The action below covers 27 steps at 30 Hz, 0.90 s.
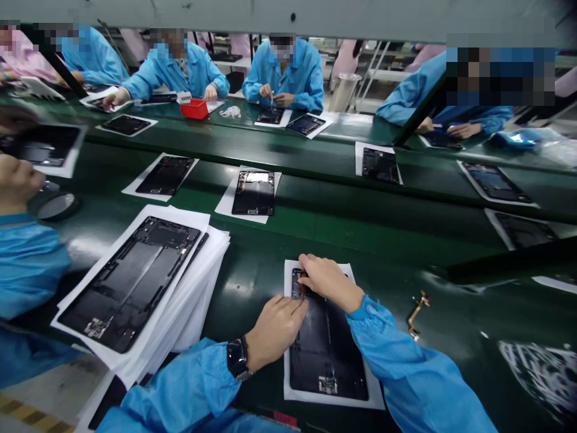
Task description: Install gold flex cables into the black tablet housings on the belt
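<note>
Pinching an amber flex cable (302, 291) with closed fingertips, the left hand (274, 331) and right hand (327, 281) meet over a black tablet housing (327, 355) on white paper (333, 404).

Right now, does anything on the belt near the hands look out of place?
Yes: a loose amber flexible ribbon cable lies on the green conveyor belt, right of the black device housing, beyond the white paper sheet.

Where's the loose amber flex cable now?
The flex cable lies on the green belt, right of the right hand and the black panel, in the head view.
</note>
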{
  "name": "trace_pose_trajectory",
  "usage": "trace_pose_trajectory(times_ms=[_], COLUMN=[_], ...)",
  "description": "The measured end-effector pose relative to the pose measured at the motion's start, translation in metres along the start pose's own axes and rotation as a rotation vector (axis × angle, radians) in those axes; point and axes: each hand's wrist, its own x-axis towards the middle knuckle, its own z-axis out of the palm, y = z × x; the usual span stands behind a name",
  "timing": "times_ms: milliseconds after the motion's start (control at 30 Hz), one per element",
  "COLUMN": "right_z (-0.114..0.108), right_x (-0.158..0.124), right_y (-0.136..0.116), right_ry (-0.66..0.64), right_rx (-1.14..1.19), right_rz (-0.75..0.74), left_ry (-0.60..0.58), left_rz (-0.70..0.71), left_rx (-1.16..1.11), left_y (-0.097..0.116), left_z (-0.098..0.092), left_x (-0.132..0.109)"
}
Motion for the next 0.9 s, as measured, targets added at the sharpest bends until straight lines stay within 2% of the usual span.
trace_pose_trajectory(times_ms=[267, 400, 500, 633, 900], right_z=[0.018, 0.026, 0.028, 0.03, 0.029], right_x=[-0.006, -0.008, -0.006, -0.002, -0.003], right_y=[0.012, 0.021, 0.027, 0.034, 0.033], right_ry=[0.184, 0.184, 0.178, 0.166, 0.188], right_rx=[-0.02, 0.046, 0.128, 0.22, 0.226], right_rz=[-0.026, 0.002, 0.013, 0.011, 0.02], left_ry=[0.095, 0.141, 0.123, 0.107, 0.101], left_rz=[0.003, -0.052, -0.063, -0.039, 0.043], left_rx=[-0.057, -0.106, -0.086, -0.045, 0.011], left_y=[-0.004, -0.002, 0.001, 0.005, 0.004], left_z=[0.003, 0.004, 0.005, 0.009, 0.019], left_x=[-0.003, -0.003, -0.004, -0.005, -0.009])
